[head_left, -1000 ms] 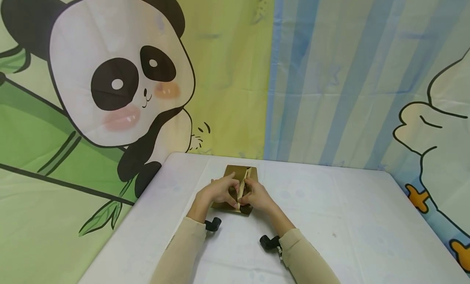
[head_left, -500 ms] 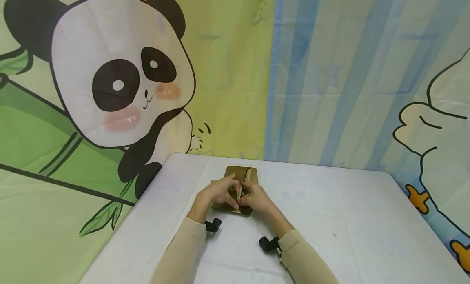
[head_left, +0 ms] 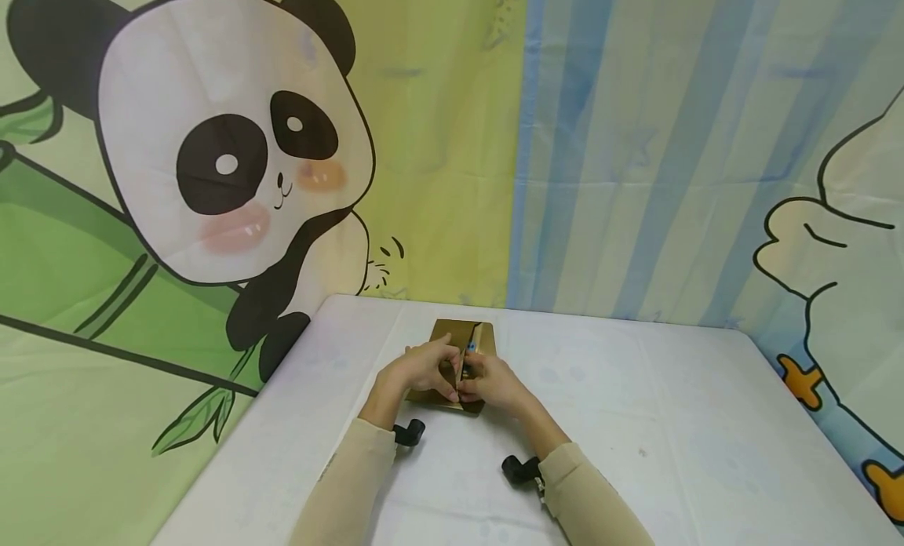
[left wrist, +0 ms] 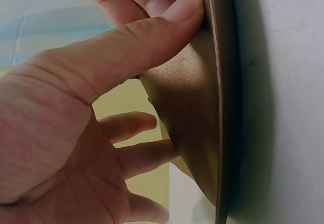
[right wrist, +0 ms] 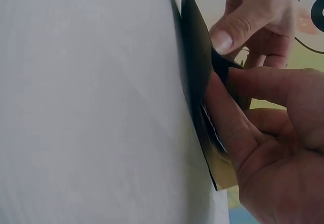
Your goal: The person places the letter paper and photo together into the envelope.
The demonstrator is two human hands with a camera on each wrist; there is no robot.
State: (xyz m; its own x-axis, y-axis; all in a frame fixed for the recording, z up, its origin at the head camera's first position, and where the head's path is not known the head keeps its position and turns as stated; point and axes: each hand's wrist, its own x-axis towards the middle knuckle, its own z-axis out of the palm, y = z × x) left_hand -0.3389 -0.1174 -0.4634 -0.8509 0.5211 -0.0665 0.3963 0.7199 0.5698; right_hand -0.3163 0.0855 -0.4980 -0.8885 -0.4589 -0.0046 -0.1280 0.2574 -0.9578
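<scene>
A flat golden-brown folding case (head_left: 452, 333) with a leather-like surface lies on the white table. A seam opens along its right side, and a small blue patch (head_left: 471, 346) shows there. My left hand (head_left: 422, 367) pinches the raised flap (left wrist: 185, 90) near its front end; in the left wrist view the thumb lies along its edge and the other fingers spread beyond. My right hand (head_left: 497, 383) works at the same opening. One of its fingers (right wrist: 228, 118) reaches into the gap while the thumb and fingers grip the flap's edge. What lies inside is mostly hidden.
White cloth covers the table (head_left: 636, 420). Behind stands a printed curtain (head_left: 452, 138) with a panda and blue stripes. Black wrist-camera mounts (head_left: 521, 470) hang by both wrists, just above the tabletop.
The right hand has shifted slightly down along the seam. The pale strip upright at the opening has narrowed from view, and a blue patch now shows there. The left hand stays put.
</scene>
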